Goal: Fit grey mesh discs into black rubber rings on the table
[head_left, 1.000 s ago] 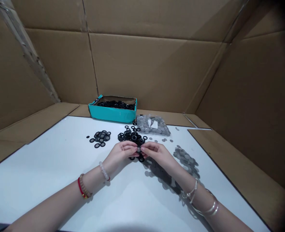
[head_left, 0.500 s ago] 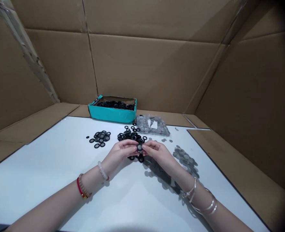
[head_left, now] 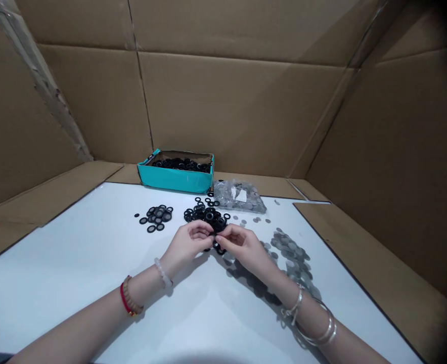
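Note:
My left hand [head_left: 191,241] and my right hand [head_left: 244,246] meet at the middle of the table, both in a pinch. Between their fingertips is a small black rubber ring [head_left: 214,236], seen almost edge-on and partly covered by the fingers. Just beyond them lies a heap of black rings [head_left: 209,214], and a few more show beneath my fingers. To the left is a smaller group of black rings with grey centres [head_left: 159,216]. Thin grey discs [head_left: 289,247] are spread to the right, some under my right forearm.
A teal box [head_left: 174,180] full of black rings stands at the back. Beside it lies a clear plastic bag [head_left: 240,197] of grey discs. Cardboard walls [head_left: 223,101] enclose the white table [head_left: 132,263] at the back and sides.
Both hands have come slightly lower and nearer. The ring, which faced me with its grey centre showing, is now tilted and more hidden by my fingers.

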Demonstrator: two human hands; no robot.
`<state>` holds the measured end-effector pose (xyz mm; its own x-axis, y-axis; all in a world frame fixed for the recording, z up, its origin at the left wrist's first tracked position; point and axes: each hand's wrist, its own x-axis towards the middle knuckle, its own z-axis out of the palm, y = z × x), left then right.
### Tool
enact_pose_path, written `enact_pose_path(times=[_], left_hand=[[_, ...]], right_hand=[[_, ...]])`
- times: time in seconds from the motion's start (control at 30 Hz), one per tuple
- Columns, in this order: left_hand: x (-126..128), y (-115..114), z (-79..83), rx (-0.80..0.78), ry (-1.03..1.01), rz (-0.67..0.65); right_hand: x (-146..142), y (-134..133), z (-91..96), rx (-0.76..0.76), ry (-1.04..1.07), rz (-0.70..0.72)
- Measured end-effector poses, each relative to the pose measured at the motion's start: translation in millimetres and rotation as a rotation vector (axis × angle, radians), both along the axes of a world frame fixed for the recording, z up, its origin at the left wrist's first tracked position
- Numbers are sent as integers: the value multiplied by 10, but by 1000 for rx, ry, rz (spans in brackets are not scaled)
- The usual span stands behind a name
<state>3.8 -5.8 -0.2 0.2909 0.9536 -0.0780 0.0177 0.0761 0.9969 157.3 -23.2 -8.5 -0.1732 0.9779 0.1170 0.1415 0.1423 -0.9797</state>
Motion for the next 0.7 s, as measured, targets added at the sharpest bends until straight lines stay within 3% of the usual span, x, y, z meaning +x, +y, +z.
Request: enact_pose_path(times=[0.1, 0.2, 0.37, 0.47, 0.57, 0.63, 0.7], left_hand=[[-62, 89, 50, 23, 69, -71], [-252, 303, 53, 280, 191, 37], [-653, 645, -40, 632, 888, 236], [-673, 647, -76, 782, 1007, 321], [-511, 519, -112, 926, 986, 121], [-393, 424, -153, 931, 974, -40], [-321, 362, -203, 912, 966, -95]], right_hand=[[60, 43, -2, 39, -74, 6], [229, 96, 44, 101, -286, 26], [577, 122, 113, 108, -744, 124], [658, 128, 76, 122, -811, 150], [653, 159, -2, 114, -761, 169], [642, 183, -45, 96, -706, 175], [637, 196, -59, 83, -675, 163]])
